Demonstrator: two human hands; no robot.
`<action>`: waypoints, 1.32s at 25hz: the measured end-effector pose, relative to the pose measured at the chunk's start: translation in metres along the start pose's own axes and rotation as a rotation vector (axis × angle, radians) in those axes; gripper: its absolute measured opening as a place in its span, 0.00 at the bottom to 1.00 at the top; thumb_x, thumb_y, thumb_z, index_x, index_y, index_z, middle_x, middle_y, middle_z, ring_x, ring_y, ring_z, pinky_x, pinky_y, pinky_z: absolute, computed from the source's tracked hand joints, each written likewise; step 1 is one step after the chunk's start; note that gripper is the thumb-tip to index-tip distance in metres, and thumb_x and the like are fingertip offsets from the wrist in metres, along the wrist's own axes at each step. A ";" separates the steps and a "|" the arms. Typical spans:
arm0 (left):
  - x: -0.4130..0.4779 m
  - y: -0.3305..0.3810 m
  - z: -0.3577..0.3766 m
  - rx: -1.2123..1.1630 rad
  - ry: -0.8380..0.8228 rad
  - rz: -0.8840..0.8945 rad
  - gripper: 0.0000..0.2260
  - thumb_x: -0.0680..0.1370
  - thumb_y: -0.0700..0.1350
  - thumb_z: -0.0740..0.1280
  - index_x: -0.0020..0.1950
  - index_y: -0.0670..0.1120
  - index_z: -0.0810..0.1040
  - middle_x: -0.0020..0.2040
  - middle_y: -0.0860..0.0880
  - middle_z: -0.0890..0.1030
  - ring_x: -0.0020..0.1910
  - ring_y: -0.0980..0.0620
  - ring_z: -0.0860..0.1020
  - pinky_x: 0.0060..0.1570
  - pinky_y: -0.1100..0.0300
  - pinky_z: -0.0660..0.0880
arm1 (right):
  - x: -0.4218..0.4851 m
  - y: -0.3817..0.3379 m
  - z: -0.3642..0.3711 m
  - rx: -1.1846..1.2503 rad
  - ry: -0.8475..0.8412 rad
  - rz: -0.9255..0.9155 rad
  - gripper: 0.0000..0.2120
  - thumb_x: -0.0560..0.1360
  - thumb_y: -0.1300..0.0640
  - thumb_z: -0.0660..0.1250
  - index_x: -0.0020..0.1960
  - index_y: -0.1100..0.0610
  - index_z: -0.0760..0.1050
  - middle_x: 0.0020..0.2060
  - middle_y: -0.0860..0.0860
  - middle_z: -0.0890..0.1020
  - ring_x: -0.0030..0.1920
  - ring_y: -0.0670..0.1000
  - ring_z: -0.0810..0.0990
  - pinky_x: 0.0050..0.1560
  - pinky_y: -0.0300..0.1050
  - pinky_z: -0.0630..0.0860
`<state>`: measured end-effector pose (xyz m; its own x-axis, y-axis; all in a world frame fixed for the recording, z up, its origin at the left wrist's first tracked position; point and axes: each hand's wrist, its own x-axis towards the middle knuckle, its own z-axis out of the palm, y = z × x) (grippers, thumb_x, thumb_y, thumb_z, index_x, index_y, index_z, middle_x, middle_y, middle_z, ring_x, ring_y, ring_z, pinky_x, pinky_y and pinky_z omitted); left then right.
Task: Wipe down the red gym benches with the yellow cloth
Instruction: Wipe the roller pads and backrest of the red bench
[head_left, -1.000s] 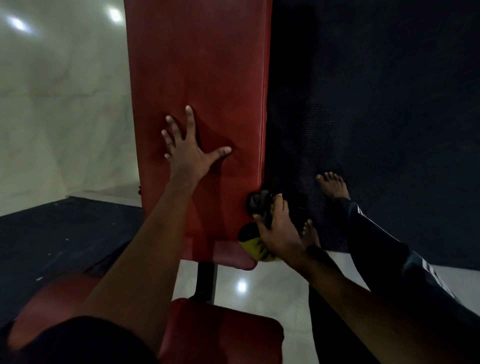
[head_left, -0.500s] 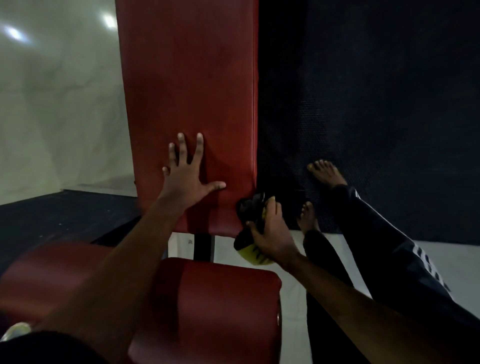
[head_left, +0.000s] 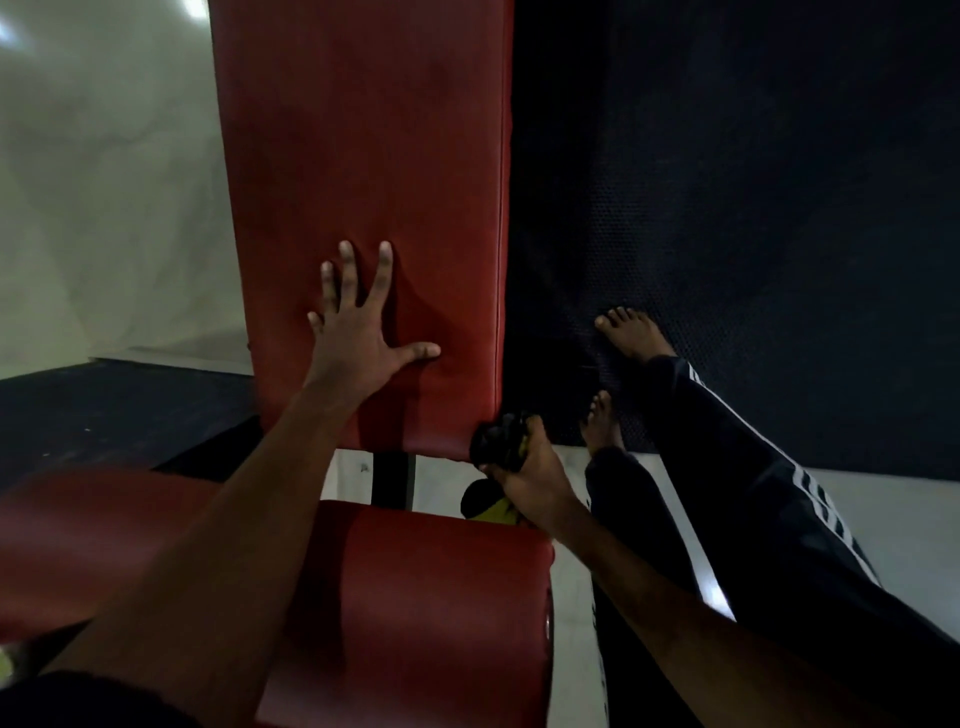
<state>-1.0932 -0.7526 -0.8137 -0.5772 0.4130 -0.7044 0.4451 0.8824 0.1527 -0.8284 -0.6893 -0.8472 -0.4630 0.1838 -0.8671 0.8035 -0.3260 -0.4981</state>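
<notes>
A long red bench pad (head_left: 363, 156) stretches away from me. My left hand (head_left: 358, 332) lies flat on its near part with the fingers spread. A second red pad (head_left: 415, 597) lies nearer to me, below a gap. My right hand (head_left: 530, 467) grips the bunched yellow cloth (head_left: 493, 512), which looks dark on top, at the long pad's near right corner. Part of the cloth hangs below the hand, just above the near pad's far edge.
A black post (head_left: 392, 478) joins the two pads across the gap. Black rubber matting (head_left: 753, 208) covers the floor on the right, where my bare feet (head_left: 631, 338) and dark trouser legs (head_left: 753, 493) are. Pale tiled floor (head_left: 104, 208) lies to the left.
The view has tilted down, showing more of the near pad. My left hand has slid nearer along the long pad. My right hand with the cloth has moved down its right edge to the near corner.
</notes>
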 end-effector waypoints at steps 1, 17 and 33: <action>0.000 -0.001 0.001 -0.003 0.010 0.005 0.58 0.62 0.75 0.67 0.78 0.63 0.31 0.80 0.48 0.30 0.79 0.40 0.33 0.71 0.26 0.47 | 0.005 -0.003 -0.004 0.022 0.006 0.008 0.26 0.67 0.54 0.78 0.57 0.42 0.67 0.53 0.48 0.81 0.54 0.48 0.81 0.58 0.52 0.79; -0.021 -0.021 0.025 -0.537 0.525 -0.831 0.43 0.78 0.67 0.63 0.82 0.42 0.51 0.81 0.36 0.50 0.80 0.34 0.51 0.77 0.37 0.51 | 0.037 -0.194 -0.118 -0.734 -0.212 -0.238 0.14 0.71 0.49 0.75 0.52 0.49 0.73 0.35 0.43 0.76 0.34 0.42 0.75 0.35 0.32 0.69; -0.023 -0.017 0.023 -0.878 0.362 -1.022 0.43 0.79 0.67 0.60 0.83 0.46 0.45 0.82 0.37 0.45 0.80 0.32 0.45 0.75 0.36 0.49 | 0.079 -0.365 0.034 -1.589 -0.211 -0.915 0.31 0.72 0.54 0.71 0.73 0.52 0.65 0.67 0.56 0.71 0.64 0.62 0.74 0.60 0.58 0.71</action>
<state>-1.0724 -0.7823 -0.8162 -0.5853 -0.5764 -0.5703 -0.7675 0.6207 0.1604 -1.1713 -0.5877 -0.7340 -0.8376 -0.3669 -0.4047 -0.2004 0.8956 -0.3973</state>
